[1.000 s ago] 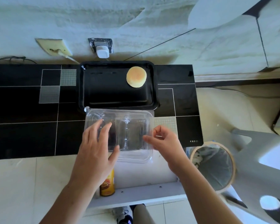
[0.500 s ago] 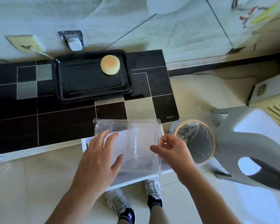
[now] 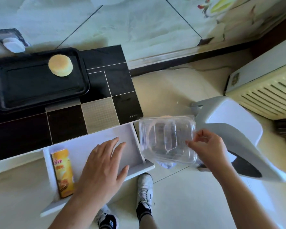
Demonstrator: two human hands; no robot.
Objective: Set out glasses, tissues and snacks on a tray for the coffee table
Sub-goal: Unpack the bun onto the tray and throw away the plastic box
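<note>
Black tray [image 3: 31,86] sitting on the dark tiled counter [image 3: 96,90], back against the wall. One round pale bun [image 3: 60,65] lying in the tray's far right corner, nothing else visible in there.

Right of the tray and off the counter's near right corner: clear plastic box [image 3: 168,138], looking empty, held up in the air. Right hand [image 3: 206,146] pinching its right edge between thumb and fingertips, rest of the fingers curled. Box tilted a bit, hanging beyond the right wall of an open white drawer [image 3: 132,142]. Something pale blue and crumpled poking out just below the box, can't tell what.

Drawer pulled out from under the counter, in front of the tray. Left hand [image 3: 104,166] spread flat over it, fingers straight and relaxed, gripping nothing; can't tell whether touching the drawer bottom or just hovering. Yellow snack can [image 3: 63,172] lying on its side along the drawer's left wall, just left of that hand.

Further right of the tray, past the box: grey plastic stool [image 3: 229,134] on the floor, and a cream radiator [image 3: 269,91] behind it. White wall plug [image 3: 12,44] just behind the tray's far left corner. Two sneakers [image 3: 144,192] on the floor tiles below the drawer.
</note>
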